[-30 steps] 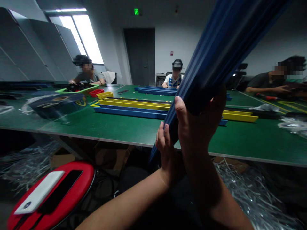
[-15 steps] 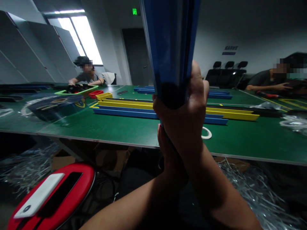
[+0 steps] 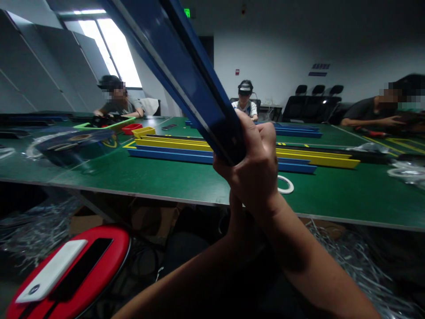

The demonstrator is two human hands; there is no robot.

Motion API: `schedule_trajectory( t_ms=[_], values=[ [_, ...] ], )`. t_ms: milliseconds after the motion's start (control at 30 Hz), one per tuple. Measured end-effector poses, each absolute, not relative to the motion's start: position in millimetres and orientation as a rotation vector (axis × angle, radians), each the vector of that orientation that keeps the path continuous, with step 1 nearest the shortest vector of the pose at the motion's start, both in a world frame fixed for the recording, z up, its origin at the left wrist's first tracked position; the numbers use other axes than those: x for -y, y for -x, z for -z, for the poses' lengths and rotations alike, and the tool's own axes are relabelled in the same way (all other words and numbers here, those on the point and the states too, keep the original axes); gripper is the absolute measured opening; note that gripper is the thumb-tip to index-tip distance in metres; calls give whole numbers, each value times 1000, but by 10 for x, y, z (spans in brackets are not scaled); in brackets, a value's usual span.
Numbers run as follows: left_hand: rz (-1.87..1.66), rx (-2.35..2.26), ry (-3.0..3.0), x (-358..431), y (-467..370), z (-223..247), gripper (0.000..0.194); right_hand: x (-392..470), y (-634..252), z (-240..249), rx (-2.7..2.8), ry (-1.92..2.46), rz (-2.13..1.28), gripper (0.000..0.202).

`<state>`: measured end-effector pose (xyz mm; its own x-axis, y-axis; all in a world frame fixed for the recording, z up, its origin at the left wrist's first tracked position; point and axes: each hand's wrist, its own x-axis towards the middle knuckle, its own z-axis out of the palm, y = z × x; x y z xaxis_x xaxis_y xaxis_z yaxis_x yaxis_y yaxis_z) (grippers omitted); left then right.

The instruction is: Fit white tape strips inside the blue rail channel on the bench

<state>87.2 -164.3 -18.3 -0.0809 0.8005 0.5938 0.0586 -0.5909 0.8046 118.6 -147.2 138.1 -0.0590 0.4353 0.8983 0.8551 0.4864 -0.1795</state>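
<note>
A long blue channel strip (image 3: pixel 186 66) rises from my hands, tilted up and to the left, and runs out of the top of the view. My right hand (image 3: pixel 254 155) is wrapped round its lower part, thumb on one side and fingers on the other. Just beneath, my left hand (image 3: pixel 238 215) is closed at the strip's lower end, largely hidden behind the right wrist and in shadow. On the table beyond lie yellow channel strips (image 3: pixel 318 158) and blue channel strips (image 3: pixel 297 166). A white ring (image 3: pixel 286 184), perhaps a tape roll, lies right of my right hand.
The green table (image 3: pixel 179 184) spans the view. On it are a plastic-wrapped roll (image 3: pixel 76 148), a yellow bin (image 3: pixel 143 132) and a red bin (image 3: pixel 132 129). A red stool (image 3: pixel 113 248) at lower left carries a white device and a dark one. Several people sit around the table.
The blue strip has swung from nearly upright to a lean toward the upper left, and my hands have turned with it. A person across the table now shows.
</note>
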Motion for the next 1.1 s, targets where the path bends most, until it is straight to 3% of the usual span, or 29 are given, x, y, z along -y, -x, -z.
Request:
schedule_trajectory(
  t_ms=[33, 200, 333, 600, 1100],
  values=[
    [-1760, -920, -1670, 1623, -796, 148, 82, 1460, -1205, -1339, 1692, 1123, 497, 77],
    [-2120, -1038, -1881, 1337, -260, -110, 71, 1431, -1361, -1147, 1732, 1099, 512, 76],
    [-2396, -1359, -2309, 1153, 316, -368, 92, 1484, -1557, -1031, 1802, 1108, 537, 74],
    [-1652, -1447, -3008, 1199, 984, -1001, 60, 1616, -1956, -781, 2156, 1096, 613, 71],
    [-993, -1407, -3147, 945, 677, -386, 50, 1334, -2461, -428, 2557, 1077, 285, 72]
  ],
)
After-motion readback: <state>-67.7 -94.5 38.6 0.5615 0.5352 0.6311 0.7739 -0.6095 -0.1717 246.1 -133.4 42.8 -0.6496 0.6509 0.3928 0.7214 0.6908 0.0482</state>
